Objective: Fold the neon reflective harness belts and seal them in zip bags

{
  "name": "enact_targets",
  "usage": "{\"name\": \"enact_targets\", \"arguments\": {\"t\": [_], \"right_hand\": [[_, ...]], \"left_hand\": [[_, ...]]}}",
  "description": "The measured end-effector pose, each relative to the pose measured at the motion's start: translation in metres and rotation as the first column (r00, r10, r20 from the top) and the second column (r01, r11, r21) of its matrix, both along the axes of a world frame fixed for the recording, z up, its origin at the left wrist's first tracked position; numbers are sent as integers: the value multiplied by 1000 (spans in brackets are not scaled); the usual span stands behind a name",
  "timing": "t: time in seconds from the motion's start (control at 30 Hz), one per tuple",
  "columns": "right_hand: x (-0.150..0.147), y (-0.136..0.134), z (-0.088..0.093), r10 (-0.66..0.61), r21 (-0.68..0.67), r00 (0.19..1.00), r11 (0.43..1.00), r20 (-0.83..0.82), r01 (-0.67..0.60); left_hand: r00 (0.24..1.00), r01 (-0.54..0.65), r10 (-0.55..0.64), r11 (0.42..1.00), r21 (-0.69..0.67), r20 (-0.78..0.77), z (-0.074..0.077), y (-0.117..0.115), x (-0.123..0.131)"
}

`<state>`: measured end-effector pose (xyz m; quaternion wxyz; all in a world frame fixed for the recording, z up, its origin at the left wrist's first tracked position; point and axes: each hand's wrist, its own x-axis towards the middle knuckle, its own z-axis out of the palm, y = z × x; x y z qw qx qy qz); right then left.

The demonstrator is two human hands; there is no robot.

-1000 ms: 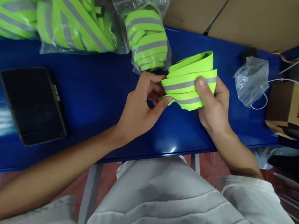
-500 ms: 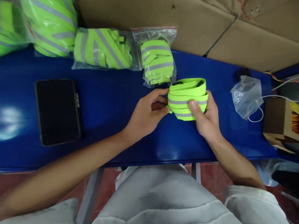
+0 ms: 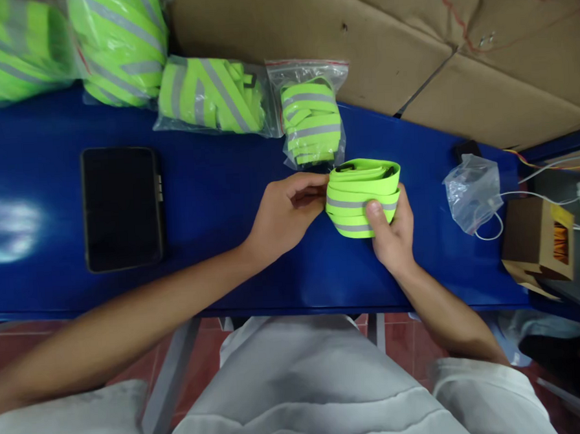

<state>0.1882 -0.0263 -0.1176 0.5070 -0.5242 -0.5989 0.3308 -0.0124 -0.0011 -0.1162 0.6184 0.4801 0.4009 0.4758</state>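
A coiled fluorescent yellow-green reflective belt [image 3: 354, 191] with grey stripes is held above the blue table. Black buckle parts show inside the top of the coil. My right hand [image 3: 393, 234] grips it from the right, thumb pressed on the front and fingers hidden behind. At the coil's left edge, my left hand [image 3: 289, 207] is closed, with thumb and fingertips against the belt; their exact hold is partly hidden. Just behind the coil lies a clear zip bag [image 3: 311, 122] with more of the same folded belting.
Several other bags of reflective belts, such as this bag [image 3: 210, 95], line the back of the blue table [image 3: 210, 182]. A dark tablet [image 3: 122, 209] lies at left. Cardboard boxes [image 3: 304, 22] stand behind. At right are an empty plastic bag [image 3: 473, 191], cables and a small box [image 3: 521, 231].
The view has shifted slightly. My right hand still grips the coil, and the small strap end seen at my left fingertips no longer shows.
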Motion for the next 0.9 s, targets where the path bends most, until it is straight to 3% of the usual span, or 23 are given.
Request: {"name": "enact_targets", "arguments": {"t": [0.13, 0.3, 0.43, 0.57, 0.77, 0.9], "right_hand": [[0, -1, -1, -13, -2, 1000, 1000, -24, 13], [-5, -6, 0, -31, 77, 996, 997, 89, 24], [-8, -10, -4, -9, 103, 997, 995, 82, 0], [-16, -14, -10, 16, 56, 1000, 998, 22, -17], [-32, -20, -22, 137, 1, 990, 991, 29, -137], [-29, -19, -20, 192, -50, 979, 981, 65, -189]], "left_hand": [[984, 67, -55, 996, -64, 172, 7, -5, 3], [950, 181, -129, 969, -168, 283, 13, -12, 5], [952, 197, -146, 965, -175, 268, 13, -16, 6], [947, 195, -176, 980, -47, 270, 6, -23, 11], [988, 60, -67, 997, 54, 140, -13, -26, 14], [996, 59, -64, 995, 81, 68, -11, -22, 10]]}}
